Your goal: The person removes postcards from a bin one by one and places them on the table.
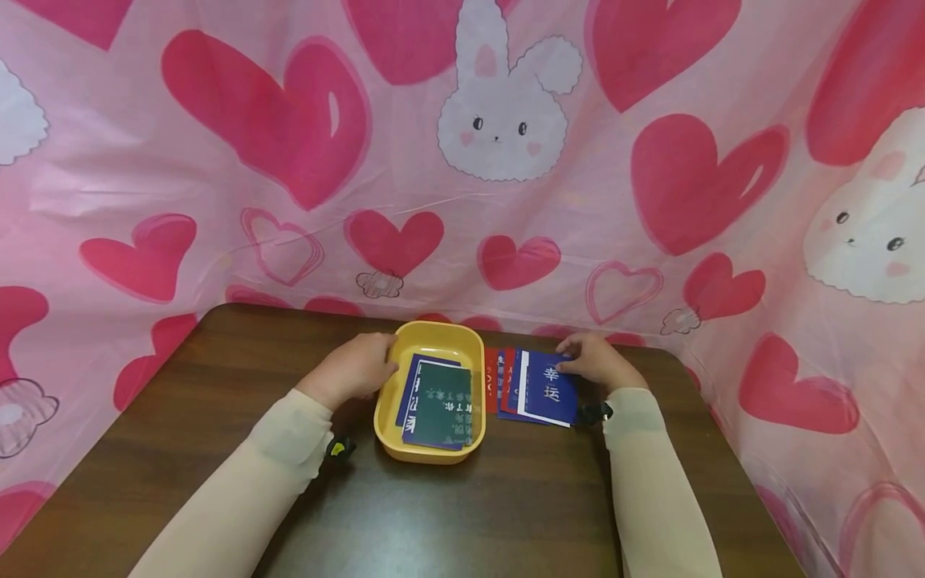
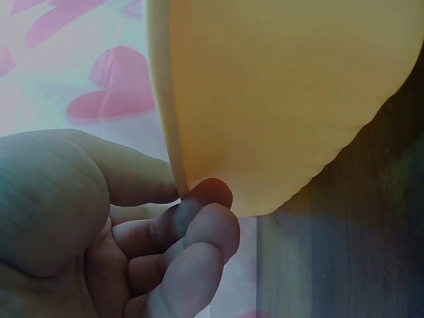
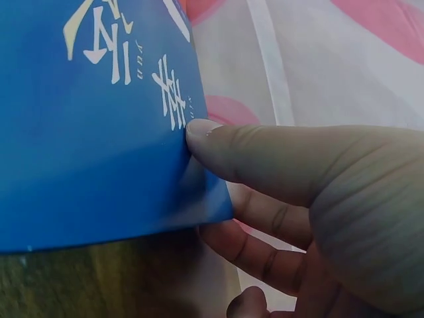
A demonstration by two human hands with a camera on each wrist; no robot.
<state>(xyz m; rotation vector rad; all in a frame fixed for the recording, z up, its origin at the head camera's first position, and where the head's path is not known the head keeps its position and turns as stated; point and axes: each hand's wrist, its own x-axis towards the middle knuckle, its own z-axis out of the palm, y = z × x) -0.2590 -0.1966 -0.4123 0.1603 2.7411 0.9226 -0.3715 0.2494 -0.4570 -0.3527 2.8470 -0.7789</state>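
Note:
A yellow plastic tray [image 1: 429, 335] sits on the table with several printed cards in it, a dark green card [image 1: 444, 393] uppermost. My left hand [image 1: 359, 365] pinches the tray's left rim between thumb and fingers; the left wrist view shows the tray's outer wall [image 2: 285, 86] close up. To the right of the tray, several red, blue and white cards [image 1: 511, 393] lie in an overlapping row. At its right end is a blue card [image 1: 552, 385] with large white characters. My right hand [image 1: 594, 361] pinches this card's edge, thumb on top and fingers beneath.
The brown wooden table [image 1: 405, 522] reaches back to a pink curtain [image 1: 412, 193] printed with hearts and rabbits, which also runs along both sides. Dark devices are strapped at both wrists, the left one [image 1: 340, 448] beside the tray.

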